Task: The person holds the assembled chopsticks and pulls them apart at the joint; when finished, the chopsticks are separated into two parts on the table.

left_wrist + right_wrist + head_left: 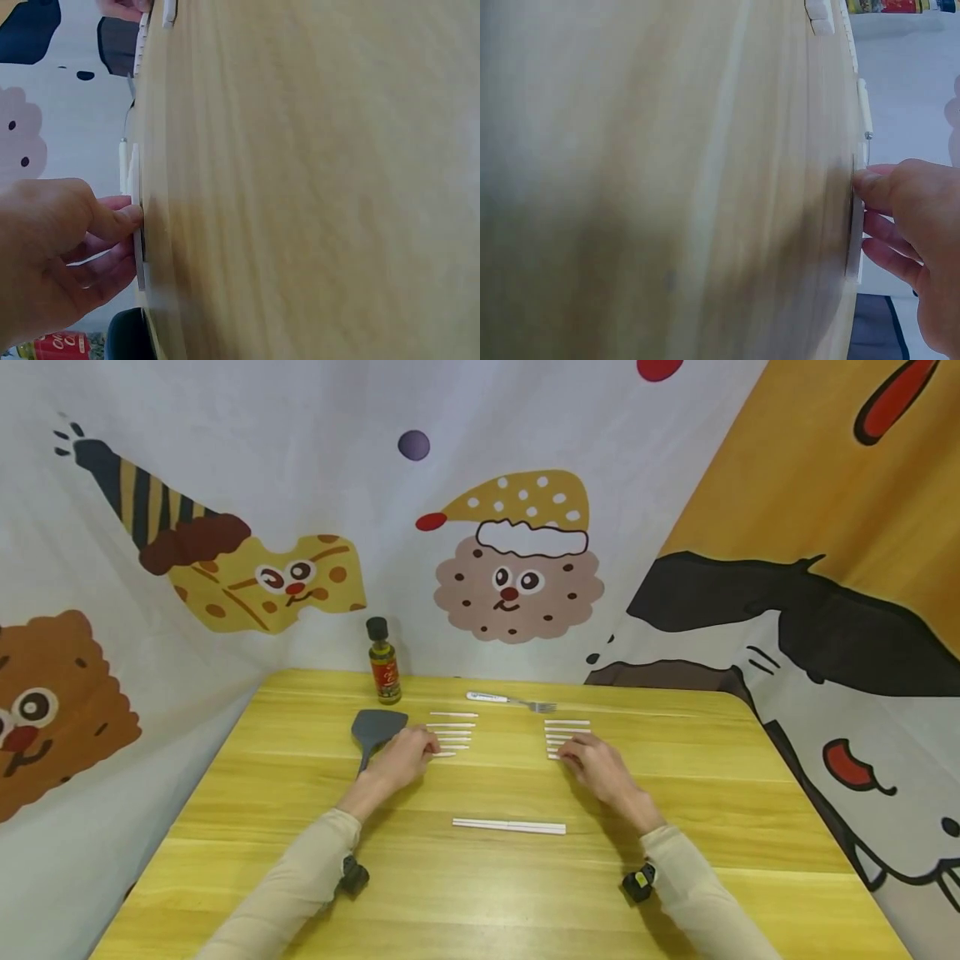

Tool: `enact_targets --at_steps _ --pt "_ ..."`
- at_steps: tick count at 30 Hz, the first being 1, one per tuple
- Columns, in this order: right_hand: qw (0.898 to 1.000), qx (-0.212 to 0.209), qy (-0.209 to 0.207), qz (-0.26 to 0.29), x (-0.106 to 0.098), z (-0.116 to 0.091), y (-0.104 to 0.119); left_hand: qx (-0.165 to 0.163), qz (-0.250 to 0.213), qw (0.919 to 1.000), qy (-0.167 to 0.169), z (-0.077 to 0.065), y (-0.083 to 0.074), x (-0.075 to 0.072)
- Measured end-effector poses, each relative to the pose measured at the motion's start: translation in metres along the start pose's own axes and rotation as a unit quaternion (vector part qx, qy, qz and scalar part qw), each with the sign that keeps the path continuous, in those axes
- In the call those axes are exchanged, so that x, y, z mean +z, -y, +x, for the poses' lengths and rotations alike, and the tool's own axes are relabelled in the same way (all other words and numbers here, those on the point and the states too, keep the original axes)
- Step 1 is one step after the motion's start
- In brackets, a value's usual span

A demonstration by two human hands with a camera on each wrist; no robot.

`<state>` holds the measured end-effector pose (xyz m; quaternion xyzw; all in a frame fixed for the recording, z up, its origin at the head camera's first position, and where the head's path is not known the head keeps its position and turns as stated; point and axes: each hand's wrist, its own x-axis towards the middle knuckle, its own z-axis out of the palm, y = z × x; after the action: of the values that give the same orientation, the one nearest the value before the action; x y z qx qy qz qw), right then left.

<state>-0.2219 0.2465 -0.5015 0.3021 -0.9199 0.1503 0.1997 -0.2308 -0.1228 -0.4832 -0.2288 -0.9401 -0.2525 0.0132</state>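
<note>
My left hand (405,756) is at the near end of a row of slim white chopstick pieces (451,725). Its thumb and fingers pinch the nearest white chopstick piece (139,264), which lies low along the tabletop in the left wrist view. Across from it, my right hand (597,767) reaches to a second row of white pieces (567,722). Thumb and fingertips there pinch the nearest white chopstick piece (854,244), close over the wood. A pair of long white chopsticks (510,827) lies side by side in front, between the forearms.
A grey spatula (378,725) lies beside the left hand, its handle partly hidden by that hand. Behind stands a dark-capped sauce bottle (386,672). A fork (498,698) with a white handle lies past the rows. A cartoon-printed curtain (330,468) hangs behind the wooden table (690,760).
</note>
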Motion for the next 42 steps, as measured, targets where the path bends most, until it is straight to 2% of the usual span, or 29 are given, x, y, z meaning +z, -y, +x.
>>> enact_targets --at_steps 18,24,28,30,34,37,42 --pt "1.000 0.009 0.010 -0.001 -0.002 -0.002 0.000 0.031 0.000 0.9994 -0.015 0.004 -0.008 0.011" --pt "1.000 -0.013 -0.015 -0.002 -0.007 -0.002 0.006 0.046 0.014 0.9983 -0.032 0.005 -0.008 0.016" --pt "0.999 -0.030 -0.015 0.008 -0.016 0.001 0.021 0.044 0.013 0.9984 -0.034 0.006 -0.009 0.016" --pt "0.999 -0.036 -0.002 0.021 -0.021 0.002 0.032 0.044 0.011 0.9984 -0.033 0.006 -0.009 0.016" --pt "0.995 -0.045 0.057 0.064 -0.029 0.000 0.057 0.042 0.009 0.9983 -0.038 0.007 -0.011 0.013" --pt "0.987 -0.051 0.110 0.105 -0.031 -0.004 0.073 0.044 0.013 0.9979 -0.045 0.007 -0.016 0.010" --pt "0.973 -0.051 0.166 0.154 -0.025 -0.012 0.088 0.075 0.021 0.9964 -0.035 0.003 -0.032 0.008"
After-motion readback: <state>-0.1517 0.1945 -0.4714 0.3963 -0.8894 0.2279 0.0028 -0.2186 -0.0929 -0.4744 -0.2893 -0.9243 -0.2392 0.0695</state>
